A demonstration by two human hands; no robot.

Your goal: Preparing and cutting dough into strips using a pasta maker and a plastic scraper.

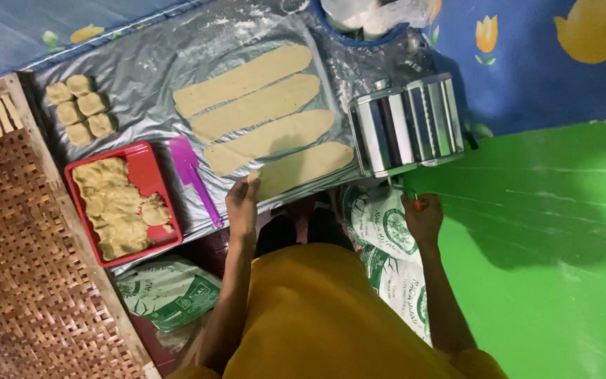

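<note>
Several long flat dough strips (261, 105) lie side by side on a silvery plastic sheet (142, 77). My left hand (242, 203) pinches the left end of the nearest dough strip (303, 168), which lies flat. A metal hand-cranked dough roller (408, 125) stands just right of the strips. Below the roller, my right hand (422, 217) is closed around its crank handle. My yellow clothing fills the bottom middle of the view.
A red tray (150, 172) of rough dough sits left of my left hand, with a purple scraper (194, 175) beside it. Small dough lumps (78, 109) lie farther left. Printed bags (387, 224) lie under the roller. A woven mat (15, 245) covers the left. A blue bowl (369, 38) stands behind.
</note>
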